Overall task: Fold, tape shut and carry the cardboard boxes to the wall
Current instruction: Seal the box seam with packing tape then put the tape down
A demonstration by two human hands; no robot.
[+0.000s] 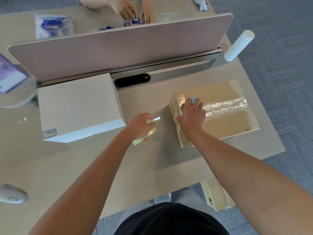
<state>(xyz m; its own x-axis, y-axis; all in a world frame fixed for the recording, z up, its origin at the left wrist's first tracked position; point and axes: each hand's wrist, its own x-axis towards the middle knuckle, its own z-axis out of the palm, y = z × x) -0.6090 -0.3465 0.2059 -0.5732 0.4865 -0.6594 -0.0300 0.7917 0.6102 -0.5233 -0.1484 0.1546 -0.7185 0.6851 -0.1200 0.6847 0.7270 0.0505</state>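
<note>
Right now the cardboard box point(220, 112) is sitting on the right part of the table point(84, 167), its flaps closed and a wide strip of clear, crinkled tape point(225, 106) shining across the top seam. Its brown faces are looking plain, with small black printed marks on the near-left side. The right hand point(191, 114) is lying on the box's left top edge, fingers curled around a small light-blue tool point(193, 100) (what kind, I cannot tell). The left hand point(140, 126) is hovering just beside the box, gripping a yellow tape roll point(145, 137) and pinching a short shiny tape end point(156, 119). A white box point(79, 106) is resting well to the left, against the divider point(118, 53).
</note>
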